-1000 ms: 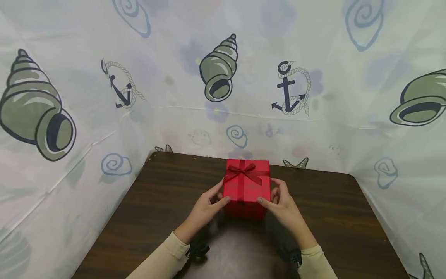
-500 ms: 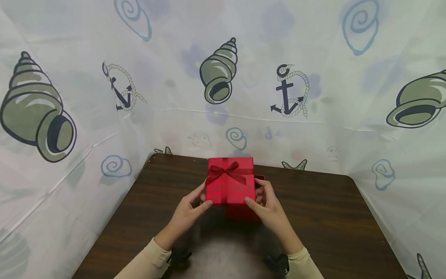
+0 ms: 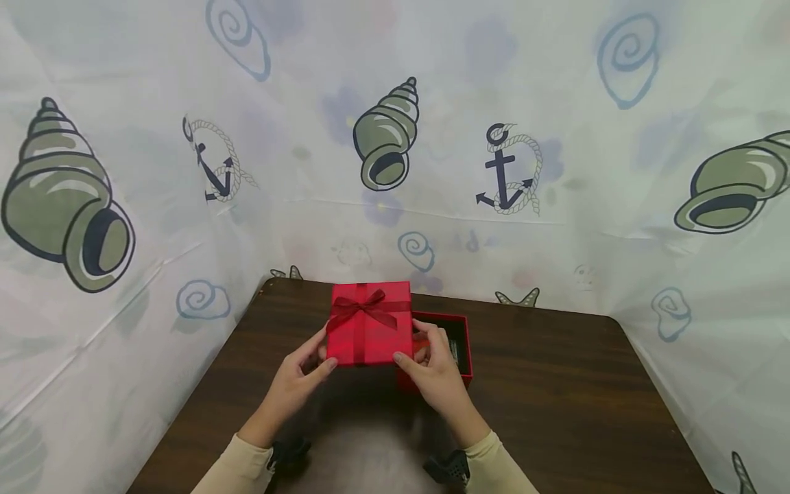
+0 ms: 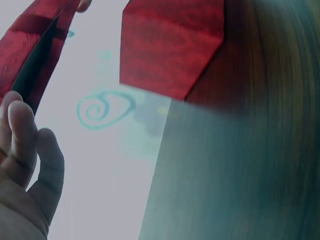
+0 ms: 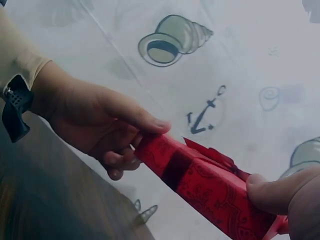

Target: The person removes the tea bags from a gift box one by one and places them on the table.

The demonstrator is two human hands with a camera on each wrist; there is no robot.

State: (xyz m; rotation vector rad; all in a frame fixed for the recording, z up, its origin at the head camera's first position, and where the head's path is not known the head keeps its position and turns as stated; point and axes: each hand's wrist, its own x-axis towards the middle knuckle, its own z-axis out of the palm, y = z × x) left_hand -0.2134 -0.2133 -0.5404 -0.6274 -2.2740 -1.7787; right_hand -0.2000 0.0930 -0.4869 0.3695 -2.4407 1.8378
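A red gift box lid with a dark red ribbon bow is held up between both hands, off to the left of its box. My left hand grips the lid's left edge, thumb on top and fingers beneath. The right hand holds the opposite edge the same way. Behind that hand stands the red gift box, uncovered, its dark inside partly showing with something small and pale in it. In the left wrist view the lid's side tilts at upper left, apart from the box. The right wrist view shows the lid between both thumbs.
A dark wood-grain table lies under everything. Around its back and sides hangs a pale cloth printed with shells and anchors. Each wrist carries a small black device.
Both hands have lifted the lid off the box and carried it leftward. The box has stayed on the table, and its open top now shows.
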